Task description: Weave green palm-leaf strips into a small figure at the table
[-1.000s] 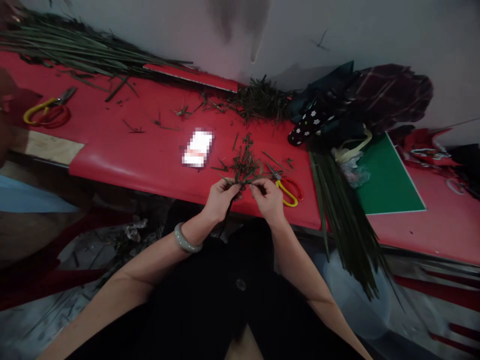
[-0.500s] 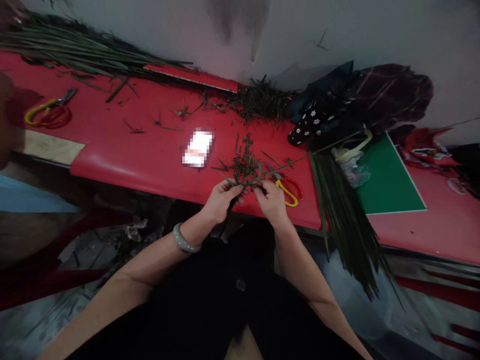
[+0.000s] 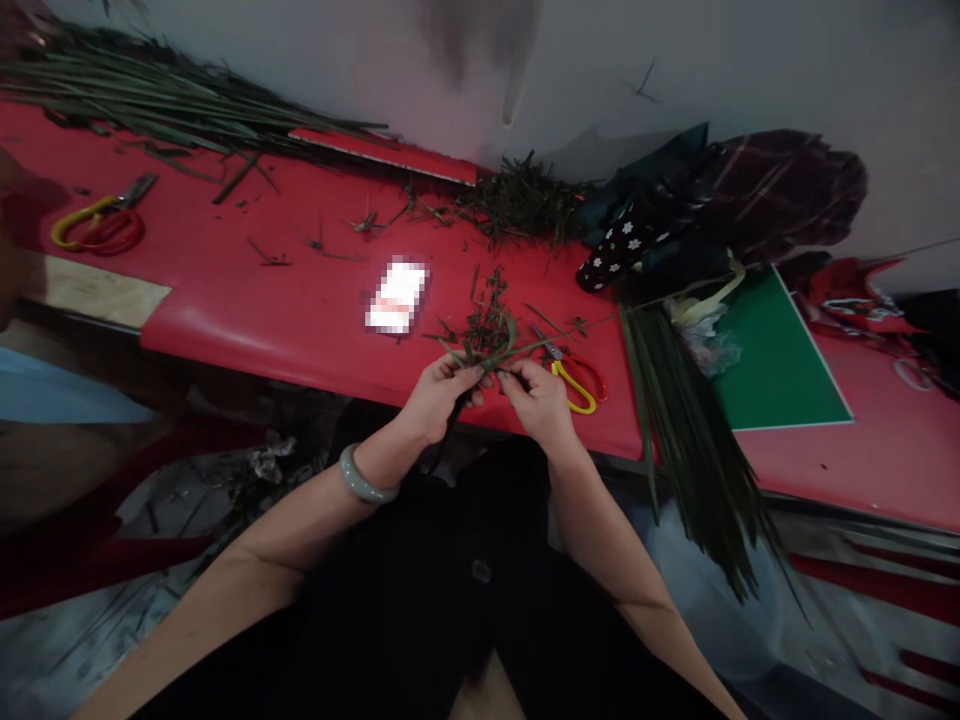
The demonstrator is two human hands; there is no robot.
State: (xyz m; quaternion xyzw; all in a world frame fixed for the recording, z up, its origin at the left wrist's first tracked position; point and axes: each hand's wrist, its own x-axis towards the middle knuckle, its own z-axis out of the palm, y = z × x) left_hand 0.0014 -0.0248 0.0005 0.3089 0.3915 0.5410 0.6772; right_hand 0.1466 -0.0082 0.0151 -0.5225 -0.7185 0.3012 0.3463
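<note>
Between my hands, at the front edge of the red-covered table (image 3: 300, 340), is a small piece of folded green leaf strips (image 3: 487, 362) with loose ends sticking out. My left hand (image 3: 442, 395) pinches it between thumb and fingers; a jade-coloured bangle (image 3: 364, 480) circles that wrist. My right hand (image 3: 538, 400) pinches the strips from the other side, its fingertips close to the left ones. Just behind the right hand lie scissors (image 3: 577, 385) with red and yellow handles. Cut leaf scraps (image 3: 491, 310) are scattered beyond my hands.
A phone with a blurred screen (image 3: 397, 295) lies left of the scraps. Long leaves (image 3: 690, 450) hang over the front edge at right, beside a green board (image 3: 787, 370). More leaves (image 3: 172, 95) and second scissors (image 3: 101, 220) lie at left, near another person (image 3: 67, 390).
My left hand has shifted slightly left and my fingers have moved a little on the leaf strips. Both hands still hold the piece; the things on the table stay put.
</note>
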